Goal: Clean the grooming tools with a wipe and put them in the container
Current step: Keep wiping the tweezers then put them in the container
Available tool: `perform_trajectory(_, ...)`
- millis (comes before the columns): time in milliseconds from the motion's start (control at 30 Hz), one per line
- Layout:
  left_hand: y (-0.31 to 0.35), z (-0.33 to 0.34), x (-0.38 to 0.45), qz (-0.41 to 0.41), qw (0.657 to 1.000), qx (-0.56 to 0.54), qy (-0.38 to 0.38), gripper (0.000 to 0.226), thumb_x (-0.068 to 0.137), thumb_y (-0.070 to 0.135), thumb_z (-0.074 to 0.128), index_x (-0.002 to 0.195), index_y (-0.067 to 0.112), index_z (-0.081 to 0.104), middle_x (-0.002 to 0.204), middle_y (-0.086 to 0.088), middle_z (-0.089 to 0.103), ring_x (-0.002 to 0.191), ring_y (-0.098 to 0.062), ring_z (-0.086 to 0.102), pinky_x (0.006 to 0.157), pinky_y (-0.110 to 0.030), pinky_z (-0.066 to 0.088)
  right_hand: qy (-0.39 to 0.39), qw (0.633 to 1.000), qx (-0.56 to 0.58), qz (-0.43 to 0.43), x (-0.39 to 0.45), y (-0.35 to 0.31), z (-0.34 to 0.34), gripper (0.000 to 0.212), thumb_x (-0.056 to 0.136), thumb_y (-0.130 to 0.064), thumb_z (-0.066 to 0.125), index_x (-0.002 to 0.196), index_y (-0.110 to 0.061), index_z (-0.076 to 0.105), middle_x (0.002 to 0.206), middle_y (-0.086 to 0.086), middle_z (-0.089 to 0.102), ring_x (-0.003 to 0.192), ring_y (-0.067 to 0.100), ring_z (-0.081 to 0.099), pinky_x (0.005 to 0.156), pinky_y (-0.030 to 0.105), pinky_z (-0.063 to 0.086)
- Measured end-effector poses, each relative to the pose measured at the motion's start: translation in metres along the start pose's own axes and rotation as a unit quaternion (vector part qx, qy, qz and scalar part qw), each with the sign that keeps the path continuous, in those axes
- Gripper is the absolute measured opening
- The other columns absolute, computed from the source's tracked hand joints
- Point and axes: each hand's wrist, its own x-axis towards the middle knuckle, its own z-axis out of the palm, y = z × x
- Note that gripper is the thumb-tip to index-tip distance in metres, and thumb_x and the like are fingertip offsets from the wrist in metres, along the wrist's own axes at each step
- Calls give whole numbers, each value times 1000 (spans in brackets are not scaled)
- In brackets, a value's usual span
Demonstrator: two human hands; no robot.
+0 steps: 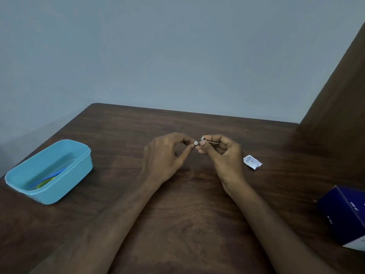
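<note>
Above the middle of the brown table my right hand (223, 155) pinches a small thin metal grooming tool (213, 142), which points to the right. My left hand (166, 155) pinches a tiny white wipe (195, 143) at the tool's left end. The two hands meet fingertip to fingertip. A light blue container (65, 186) stands at the left of the table with a blue and a yellow-green tool (47, 179) lying inside it.
A torn white sachet (252, 162) lies on the table just right of my right hand. A dark blue box (345, 216) sits at the right edge. A grey wall stands behind the table (187, 224), and a dark wooden panel rises at the far right.
</note>
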Motion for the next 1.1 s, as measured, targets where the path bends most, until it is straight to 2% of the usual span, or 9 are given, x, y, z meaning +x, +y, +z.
perform_trajectory(133,0,1,2,-76,997,15,-9,17,95,61,68,98,45,75,95,32,74,59,3,58,61,-25,49,37,996,78,-12,2,-9,-2,10,93,4,76,94,-5,72,85,7,79,87,28,80,83,31,64)
perform_trajectory(233,1,4,5,-130,983,-125,-13,14,94,55,74,91,42,79,89,29,75,51,-4,62,54,-28,52,22,997,69,-29,-1,-10,0,18,91,10,75,91,-7,69,83,5,78,86,26,80,81,29,64)
perform_trajectory(333,11,8,7,-186,913,-364,-12,6,95,30,81,93,25,83,89,10,81,59,-11,67,49,-30,51,-1,998,23,-53,-4,-10,3,20,85,3,84,90,-12,71,87,1,79,85,16,77,81,28,62)
perform_trajectory(400,17,8,7,-215,870,-444,-10,3,95,16,80,93,16,82,90,2,82,68,-5,66,50,-23,48,-14,997,-25,-72,-4,-8,3,21,83,-3,88,90,-16,73,89,-2,80,83,11,74,80,27,59)
perform_trajectory(467,18,9,8,-231,851,-472,-4,4,94,11,80,92,13,82,94,0,82,71,-2,65,50,-19,47,-11,994,-62,-84,-3,-5,0,21,83,-4,89,89,-19,75,90,-2,81,83,11,75,80,28,59)
perform_trajectory(633,14,11,6,-199,876,-437,-49,6,97,7,75,96,6,81,86,1,78,63,0,63,50,-20,46,-5,991,-88,-102,-5,-4,0,18,83,-9,90,90,-20,77,91,0,82,85,20,79,80,31,62)
perform_trajectory(867,16,4,8,-230,854,-465,-37,12,100,7,72,103,-3,78,75,12,74,51,1,56,46,-11,39,0,989,-101,-105,-5,-4,-1,14,85,-7,88,92,-14,79,90,-1,82,84,17,79,80,27,61)
perform_trajectory(1000,18,2,7,-201,876,-431,-82,11,101,4,68,101,-2,77,67,15,70,53,3,60,47,-11,40,-11,990,-94,-109,-5,-6,-1,18,84,-2,88,93,-15,80,93,-1,83,88,17,80,82,25,62)
perform_trajectory(1100,17,-1,7,-183,885,-416,-102,13,102,8,69,94,8,79,70,15,70,54,3,59,49,-11,40,-9,989,-93,-113,-4,-6,-2,19,83,-3,89,96,-15,81,96,0,83,92,17,81,85,26,62)
